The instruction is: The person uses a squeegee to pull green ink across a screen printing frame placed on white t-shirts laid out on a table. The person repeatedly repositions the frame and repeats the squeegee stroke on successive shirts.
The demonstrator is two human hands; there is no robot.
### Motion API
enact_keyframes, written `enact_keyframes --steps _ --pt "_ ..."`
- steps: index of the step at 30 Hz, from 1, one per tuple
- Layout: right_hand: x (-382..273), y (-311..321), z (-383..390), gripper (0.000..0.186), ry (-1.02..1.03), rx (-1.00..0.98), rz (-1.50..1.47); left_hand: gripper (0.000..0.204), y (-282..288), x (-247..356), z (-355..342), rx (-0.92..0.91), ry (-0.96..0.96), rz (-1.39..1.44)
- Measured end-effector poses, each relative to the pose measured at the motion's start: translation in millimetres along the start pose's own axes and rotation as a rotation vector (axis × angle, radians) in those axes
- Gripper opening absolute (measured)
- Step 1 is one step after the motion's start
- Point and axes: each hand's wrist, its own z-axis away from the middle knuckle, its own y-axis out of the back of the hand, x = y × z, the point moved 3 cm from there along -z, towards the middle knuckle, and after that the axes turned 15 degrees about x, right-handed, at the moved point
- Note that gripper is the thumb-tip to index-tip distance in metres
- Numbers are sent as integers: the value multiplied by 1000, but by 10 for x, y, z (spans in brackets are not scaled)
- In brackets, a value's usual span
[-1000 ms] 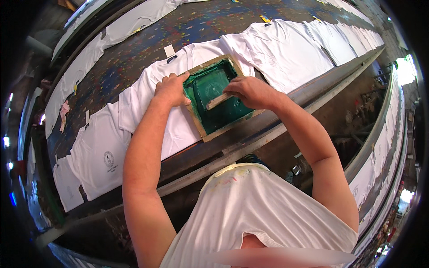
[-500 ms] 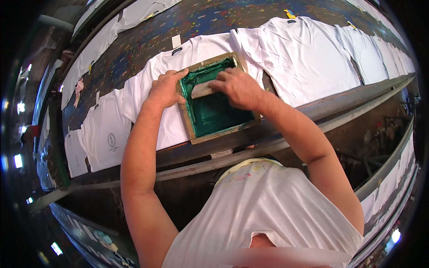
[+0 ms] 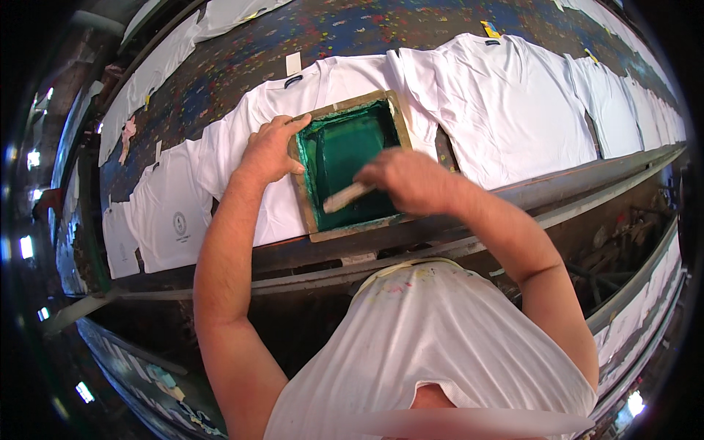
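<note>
A wooden-framed printing screen with green mesh lies on a white T-shirt. At the screen's upper left, my left hand grips the frame, with its thumb over the left side and its fingers toward the corner. My right hand, slightly blurred, is closed around a squeegee. The pale squeegee sits inside the frame, low over the green mesh and near the frame's near side. Its working edge is partly hidden by shadow and my hand.
More white T-shirts lie side by side along the long paint-spotted table. One shirt at left bears a small dark round print. A rail runs along the near edge, between the table and my body.
My right hand has drawn the squeegee toward me, from the middle of the screen to its near side. My left hand keeps its grip on the frame.
</note>
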Motion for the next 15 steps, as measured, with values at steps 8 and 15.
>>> enact_keyframes --steps 8,15 --pt "362 -21 -581 50 -16 208 259 114 -9 -29 11 25 -25 6" --pt "-468 -223 248 47 85 130 225 111 -1 22 21 37 -30 -37"
